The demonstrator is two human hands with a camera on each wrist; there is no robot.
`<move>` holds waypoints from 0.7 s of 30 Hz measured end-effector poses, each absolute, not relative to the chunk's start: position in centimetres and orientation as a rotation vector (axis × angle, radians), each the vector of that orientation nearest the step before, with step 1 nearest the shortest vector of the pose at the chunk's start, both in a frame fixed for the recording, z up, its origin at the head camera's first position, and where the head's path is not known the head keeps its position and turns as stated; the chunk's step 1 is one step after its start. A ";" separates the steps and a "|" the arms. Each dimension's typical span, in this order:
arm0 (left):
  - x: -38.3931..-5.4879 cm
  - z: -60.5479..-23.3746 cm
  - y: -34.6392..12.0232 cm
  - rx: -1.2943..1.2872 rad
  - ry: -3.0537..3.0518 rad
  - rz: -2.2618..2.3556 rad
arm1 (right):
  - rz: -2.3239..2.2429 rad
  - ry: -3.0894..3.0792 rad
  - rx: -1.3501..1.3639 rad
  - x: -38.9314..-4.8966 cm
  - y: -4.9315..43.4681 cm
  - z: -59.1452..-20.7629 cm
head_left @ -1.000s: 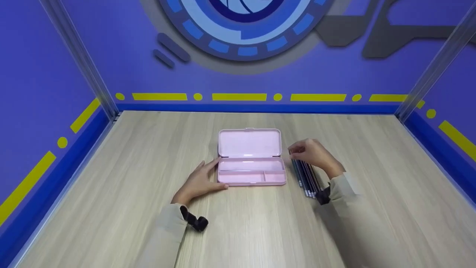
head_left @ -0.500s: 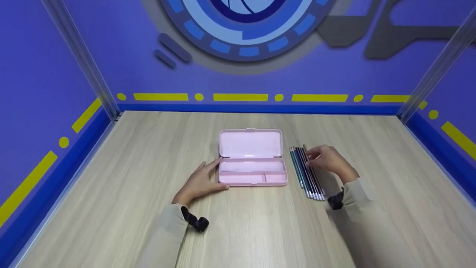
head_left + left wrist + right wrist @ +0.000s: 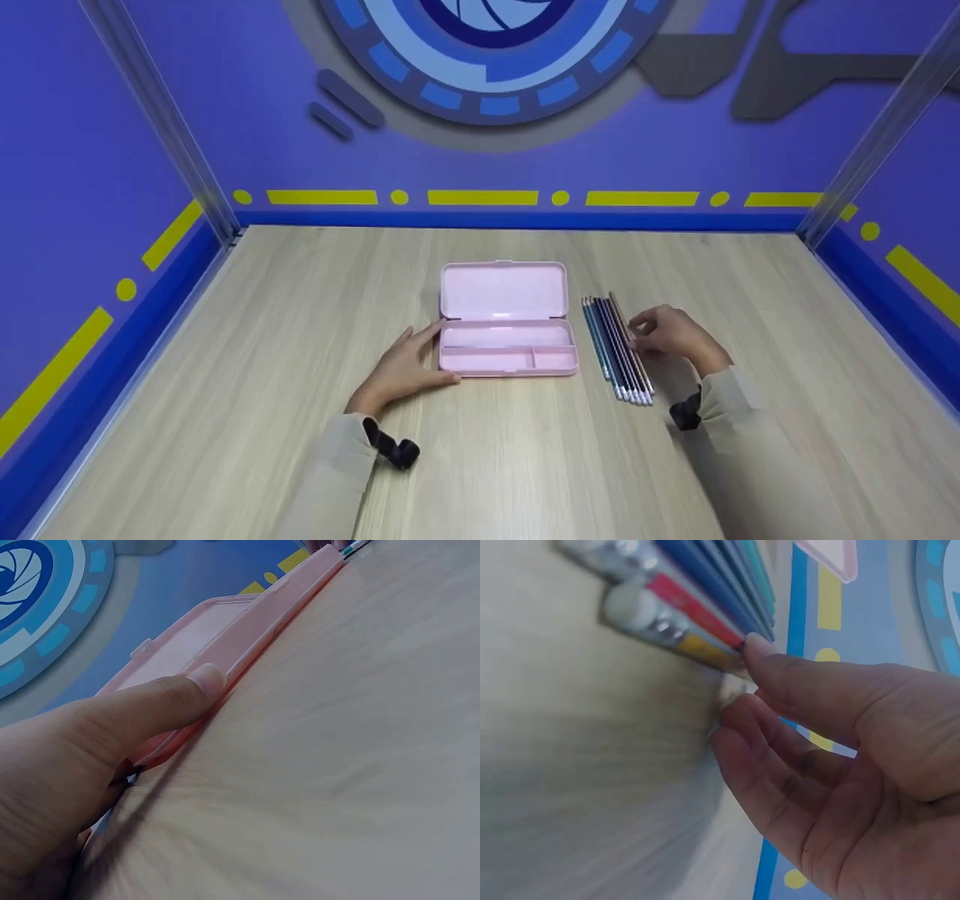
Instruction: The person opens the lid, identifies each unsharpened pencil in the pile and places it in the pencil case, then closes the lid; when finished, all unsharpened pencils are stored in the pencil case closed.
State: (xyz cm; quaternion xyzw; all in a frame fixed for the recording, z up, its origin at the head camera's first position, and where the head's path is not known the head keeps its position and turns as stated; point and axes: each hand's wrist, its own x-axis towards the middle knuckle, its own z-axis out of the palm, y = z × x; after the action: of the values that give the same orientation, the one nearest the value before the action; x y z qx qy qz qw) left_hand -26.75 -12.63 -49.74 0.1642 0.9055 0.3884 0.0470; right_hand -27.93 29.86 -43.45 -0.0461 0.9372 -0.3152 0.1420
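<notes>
A pink pencil case (image 3: 508, 373) lies on the table with its lid (image 3: 504, 291) raised at the back; its compartments hold nothing. My left hand (image 3: 403, 373) holds the case by its left end. The thumb lies along the front wall in the left wrist view, while the other fingers reach behind the left end, partly hidden. To the right of the case is a row of several pencils (image 3: 616, 349), side by side, white erasers toward me. My right hand (image 3: 675, 337) is at the row's right edge, thumb tip at the outermost, yellow pencil (image 3: 697, 647), other fingers loosely bent beside it.
The wood-grain table (image 3: 495, 465) is bounded by blue-purple walls (image 3: 480, 165) at the back and both sides. Black wrist cameras (image 3: 405, 454) are strapped over both sleeves.
My right hand has moved from the far tips of the pencils to the right side of the row, uncovering the pencils. The left hand and the case have stayed in place.
</notes>
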 end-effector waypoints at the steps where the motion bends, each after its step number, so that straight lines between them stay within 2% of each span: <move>1: -26.7 -49.7 -12.6 0.504 2.763 1.184 | -0.907 2.705 -0.129 -27.9 30.0 -43.5; 21: -26.7 -49.9 -12.7 0.505 2.759 1.194 | -1.067 2.635 -0.033 -27.6 30.0 -44.1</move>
State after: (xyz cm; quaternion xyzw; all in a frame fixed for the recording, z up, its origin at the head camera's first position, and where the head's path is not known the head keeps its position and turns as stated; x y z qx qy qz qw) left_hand -26.71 -12.69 -49.91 0.1653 0.9041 0.3912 0.0466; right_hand -27.64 30.00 -44.10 -0.0114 0.9165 -0.3712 0.1487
